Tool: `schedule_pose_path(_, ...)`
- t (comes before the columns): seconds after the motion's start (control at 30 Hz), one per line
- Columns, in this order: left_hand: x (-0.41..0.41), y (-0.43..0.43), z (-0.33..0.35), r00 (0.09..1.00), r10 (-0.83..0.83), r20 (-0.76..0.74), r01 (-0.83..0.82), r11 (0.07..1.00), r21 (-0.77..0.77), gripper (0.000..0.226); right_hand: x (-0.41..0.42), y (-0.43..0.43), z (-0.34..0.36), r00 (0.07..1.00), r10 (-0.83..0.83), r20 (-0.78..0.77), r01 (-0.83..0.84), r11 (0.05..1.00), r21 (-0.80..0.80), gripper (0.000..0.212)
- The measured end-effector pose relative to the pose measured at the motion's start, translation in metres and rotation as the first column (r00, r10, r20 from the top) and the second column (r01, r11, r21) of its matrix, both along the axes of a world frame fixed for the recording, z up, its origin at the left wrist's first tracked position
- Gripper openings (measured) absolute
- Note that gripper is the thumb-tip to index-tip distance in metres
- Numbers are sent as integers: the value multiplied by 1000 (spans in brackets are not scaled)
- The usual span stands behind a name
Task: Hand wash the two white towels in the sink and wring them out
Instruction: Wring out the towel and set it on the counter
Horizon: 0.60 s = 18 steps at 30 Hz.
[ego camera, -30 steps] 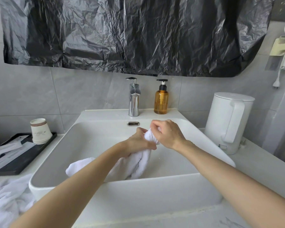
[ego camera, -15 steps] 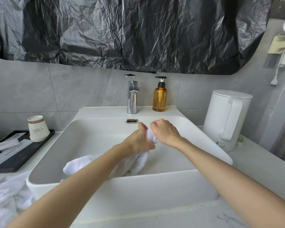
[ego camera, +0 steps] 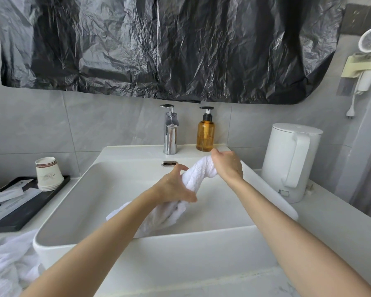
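Note:
A white towel (ego camera: pixel 198 171), twisted into a thick rope, stretches over the basin of the white sink (ego camera: pixel 120 187). My right hand (ego camera: pixel 228 166) grips its far upper end near the back rim. My left hand (ego camera: pixel 176 186) holds the twisted towel lower down, fingers wrapped round it; the towel's loose end hangs down into the basin below my left forearm. A second white towel (ego camera: pixel 7 262) lies crumpled on the counter at the sink's left front corner.
A chrome tap (ego camera: pixel 170 130) and an amber soap pump bottle (ego camera: pixel 205 131) stand at the back rim. A white kettle (ego camera: pixel 291 163) stands to the right. At the left are stacked paper cups (ego camera: pixel 48 173) on a black tray (ego camera: pixel 19 211).
My hands have drawn apart: the right one moved up and back toward the soap bottle, stretching the towel into a longer twisted rope, while the left slid lower along it.

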State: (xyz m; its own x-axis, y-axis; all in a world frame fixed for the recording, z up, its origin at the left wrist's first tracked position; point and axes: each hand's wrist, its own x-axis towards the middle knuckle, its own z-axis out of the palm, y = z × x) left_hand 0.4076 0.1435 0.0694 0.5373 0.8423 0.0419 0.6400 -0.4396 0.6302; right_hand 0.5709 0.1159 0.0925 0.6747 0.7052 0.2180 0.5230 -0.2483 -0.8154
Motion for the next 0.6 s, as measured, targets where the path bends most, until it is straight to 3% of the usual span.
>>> schedule_pose_path(0.1,-1,2,-4,982,129,-137,-69,923,378,74,4,0,-4,993,79,-84,-98,966,-238,24)
schedule_pose_path(0.2,-2,7,-9,969,137,-208,11,812,584,63,6,-1,-6,966,160,-205,-234,880,-413,13)
schedule_pose_path(0.3,-2,12,-10,963,128,-236,57,761,646,60,6,-6,-4,935,220,-279,-338,791,-510,20)
schedule_pose_path(0.4,-3,17,-14,981,78,-179,24,861,509,61,8,-7,-9,931,238,-277,-346,818,-460,24)
schedule_pose_path(0.43,-4,19,-14,986,70,-150,0,906,424,61,9,-6,-14,942,272,-198,-330,862,-385,27)
schedule_pose_path(0.5,-8,23,-13,995,82,-62,-64,966,252,62,9,-3,-23,915,373,157,-346,922,-174,31)
schedule_pose_path(0.6,-7,22,-7,988,76,136,-78,997,14,71,-1,0,-26,657,419,627,-533,846,-7,33)
